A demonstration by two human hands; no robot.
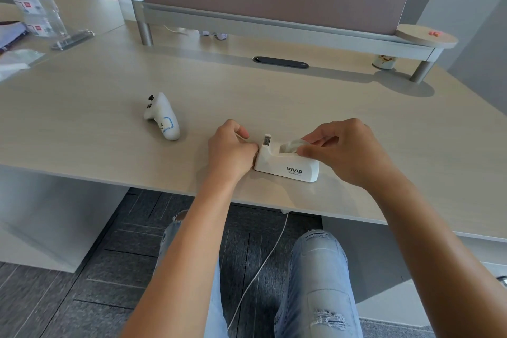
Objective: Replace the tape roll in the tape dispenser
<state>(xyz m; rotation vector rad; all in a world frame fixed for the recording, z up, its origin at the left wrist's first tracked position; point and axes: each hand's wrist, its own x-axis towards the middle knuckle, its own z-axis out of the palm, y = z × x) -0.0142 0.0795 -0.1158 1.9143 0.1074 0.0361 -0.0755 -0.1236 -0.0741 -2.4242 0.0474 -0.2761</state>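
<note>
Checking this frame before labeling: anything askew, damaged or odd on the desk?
Nothing stands out. The tape dispenser sits flat and upright near the desk edge, left hand at its cutter end, right hand on the tape roll. A white controller lies apart.

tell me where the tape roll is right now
In the head view the tape roll sits in the well of the white tape dispenser near the desk's front edge, with the right hand pinching it.

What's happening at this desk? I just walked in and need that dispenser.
A person is fitting a tape roll into the white tape dispenser near the desk's front edge. The right hand grips the roll seated in the cradle; the left hand is closed at the cutter end, apparently pulling the tape's free end. A white controller lies untouched.
</note>
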